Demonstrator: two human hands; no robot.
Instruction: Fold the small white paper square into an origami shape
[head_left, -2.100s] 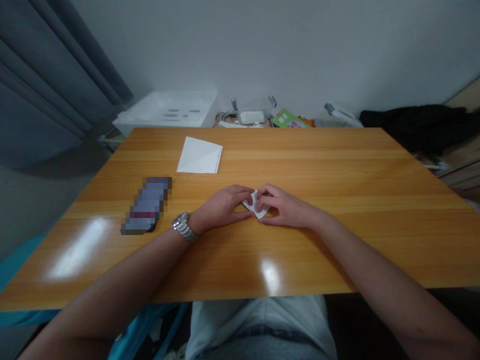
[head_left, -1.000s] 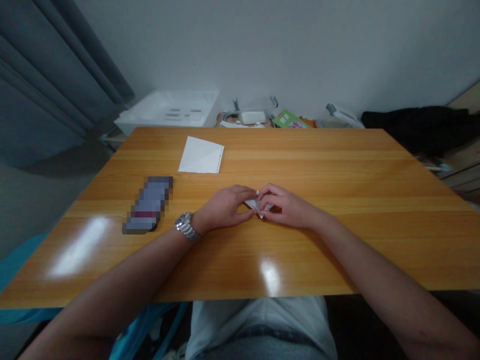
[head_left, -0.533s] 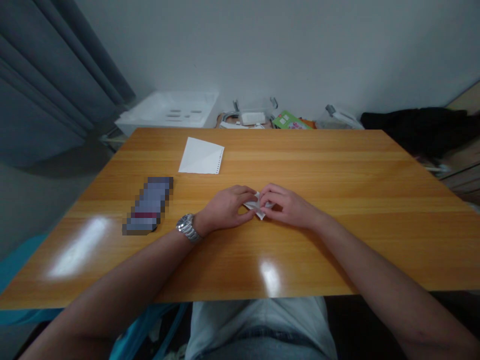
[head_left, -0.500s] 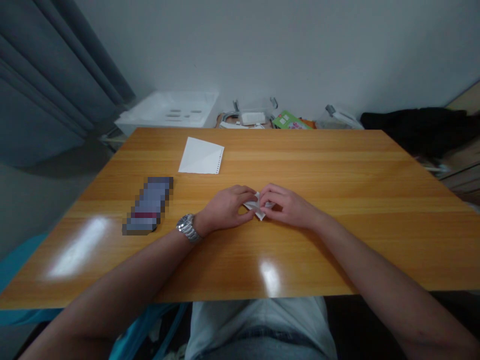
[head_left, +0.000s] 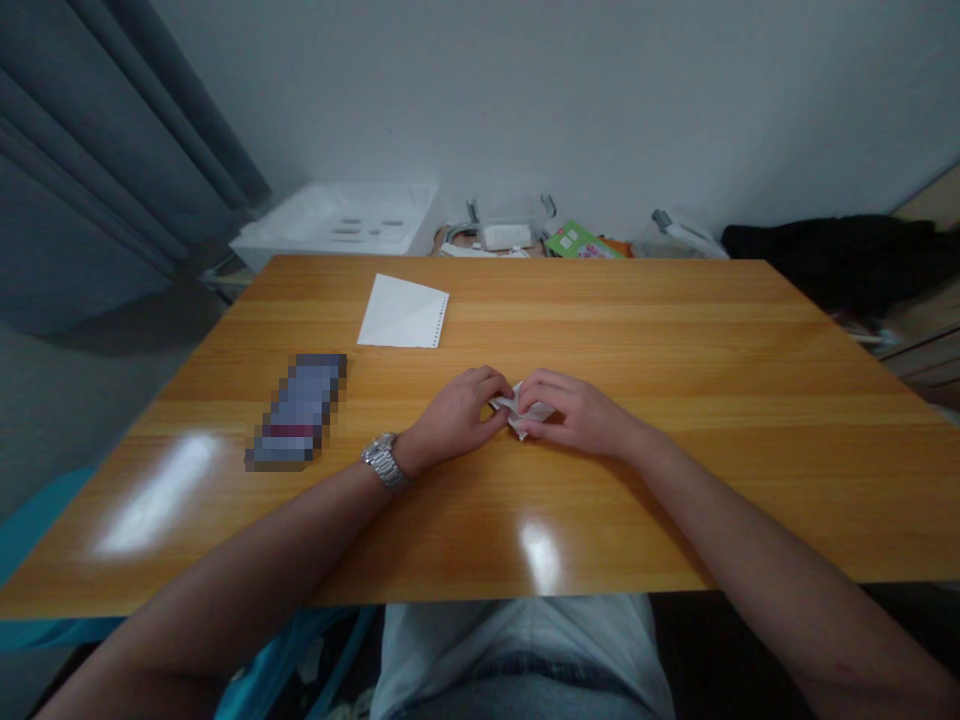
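Note:
A small piece of folded white paper (head_left: 523,414) lies on the wooden table between my two hands. My left hand (head_left: 466,410), with a metal watch (head_left: 383,461) on its wrist, pinches the paper's left side between thumb and fingers. On the paper's right side, my right hand (head_left: 571,412) closes its thumb and fingers round the edge. Part of the folded paper is hidden behind my fingers, so its full shape cannot be made out.
A flat white sheet (head_left: 403,312) with a perforated edge lies farther back on the table (head_left: 675,340). To the left rests a pixelated, phone-shaped object (head_left: 298,412). Behind the table stand a white tray (head_left: 337,225), a green booklet (head_left: 579,241) and a dark cloth (head_left: 840,260).
My left thumb has moved up and in against the fingers, closing on the paper's left side. The left wrist has shifted slightly right; my right hand has barely moved.

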